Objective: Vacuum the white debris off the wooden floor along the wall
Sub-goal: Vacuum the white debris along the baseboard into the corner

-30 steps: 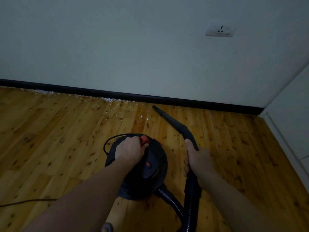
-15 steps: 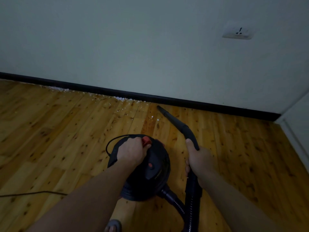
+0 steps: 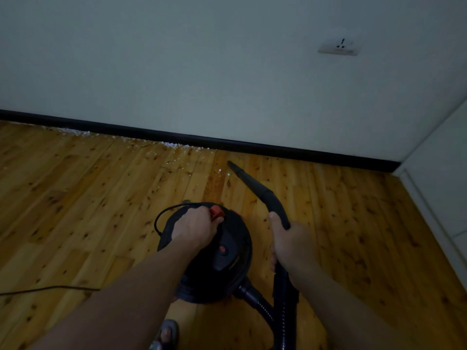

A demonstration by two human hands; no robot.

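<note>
If the nozzle [image 3: 249,181] sweeps fast, loose white debris [image 3: 177,145] lying along the skirting board [image 3: 252,145] on the wooden floor [image 3: 75,198] may scatter; the cord [image 3: 50,289] could snag. Left hand [image 3: 193,229] grips the vacuum [image 3: 222,261] top, fingers curled. Right hand [image 3: 290,245] wraps the hose wand, arm extended forward.

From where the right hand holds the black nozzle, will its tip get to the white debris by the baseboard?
Probably yes: the right hand aims the black nozzle at the white debris, with only bare wooden floor between.
</note>
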